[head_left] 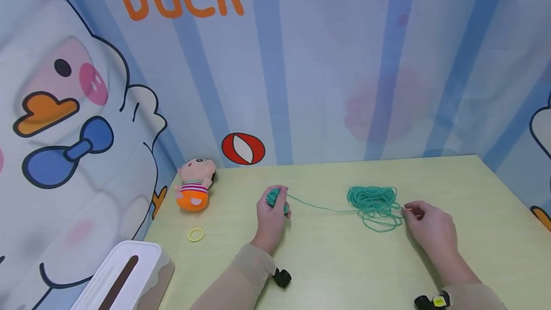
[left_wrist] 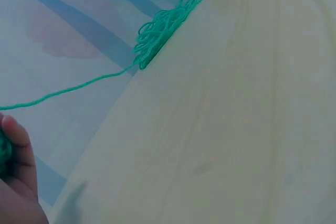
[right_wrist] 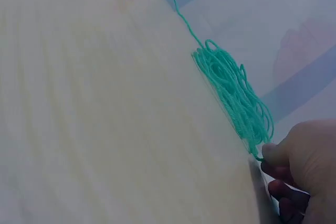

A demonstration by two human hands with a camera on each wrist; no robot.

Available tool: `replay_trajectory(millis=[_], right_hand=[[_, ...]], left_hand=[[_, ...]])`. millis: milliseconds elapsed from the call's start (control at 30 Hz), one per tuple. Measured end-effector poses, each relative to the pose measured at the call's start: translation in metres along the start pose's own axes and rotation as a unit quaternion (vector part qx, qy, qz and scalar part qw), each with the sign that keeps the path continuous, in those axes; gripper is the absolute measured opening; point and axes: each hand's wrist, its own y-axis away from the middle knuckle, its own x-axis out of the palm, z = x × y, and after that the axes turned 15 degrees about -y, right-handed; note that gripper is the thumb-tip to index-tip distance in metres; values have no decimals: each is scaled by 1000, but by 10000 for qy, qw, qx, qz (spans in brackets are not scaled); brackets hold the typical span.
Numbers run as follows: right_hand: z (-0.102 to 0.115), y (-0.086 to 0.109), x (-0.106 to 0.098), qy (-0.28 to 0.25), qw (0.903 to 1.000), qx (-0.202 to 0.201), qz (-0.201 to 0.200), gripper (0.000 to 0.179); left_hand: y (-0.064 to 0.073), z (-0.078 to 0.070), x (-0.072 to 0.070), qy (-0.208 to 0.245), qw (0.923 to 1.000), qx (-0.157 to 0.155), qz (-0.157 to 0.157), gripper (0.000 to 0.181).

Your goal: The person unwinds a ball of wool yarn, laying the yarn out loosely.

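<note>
We see the left forearm come from the lower edge in a beige sleeve (head_left: 241,276) and lean to the right, so the left hand (head_left: 269,224) points away from the body, its fingers curled around a small green ball of yarn (head_left: 272,197). The right forearm rises from the lower right and leans to the left; the right hand (head_left: 432,226) is low at the table (head_left: 327,262), and its thumb and finger pinch a strand at the right end of the loose green hank (head_left: 372,199). This hank lies on the table between the two hands, and its long axis runs from left to right, roughly along the back edge. From its left side one thin thread (head_left: 320,207) goes to the ball, with a slight sag. The yarn looks soft and matt, and we can see many oval loops laid over each other, with some wider loops spread at the near side. The table has a smooth pale surface with faint wood grain. To the left of the left hand we notice a rounded doll (head_left: 193,190) with orange bottoms, and near it a flat yellow ring (head_left: 196,235).
</note>
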Motion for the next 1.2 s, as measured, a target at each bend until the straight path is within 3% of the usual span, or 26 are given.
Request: replay_trajectory(millis=[67,167,300,400,500,567,700,833,1033,1200], right_hand=[[2,0,1,28,10000,-34,44,28],[9,0,7,-77,9990,-367,-226,26],[31,4,26,-549,9869,-1368,-655,18],[55,8,49,-833,9723,-2153,-352,18],[79,13,75,-972,9632,-2471,419,29],[94,15,91,-1029,9591,-2450,973,38],[119,17,117,-1370,9520,-1908,1962,53],[136,17,135,-1514,9494,-1323,2411,54],[143,16,136,-1431,9632,-1302,1868,23],[138,14,120,-1474,9692,-1428,1359,19]], left_hand=[[0,0,0,1,9999,12,105,34],[0,0,1,-15,9997,42,237,38],[0,0,1,55,9989,102,447,39],[0,0,2,155,9977,197,635,44],[0,1,2,195,9965,267,771,46],[0,1,1,190,9958,281,852,42],[3,0,1,161,9937,362,1044,38],[5,-1,0,150,9918,469,1176,43],[4,-1,1,-58,9933,560,1012,37],[1,1,2,-148,9953,500,815,33]])
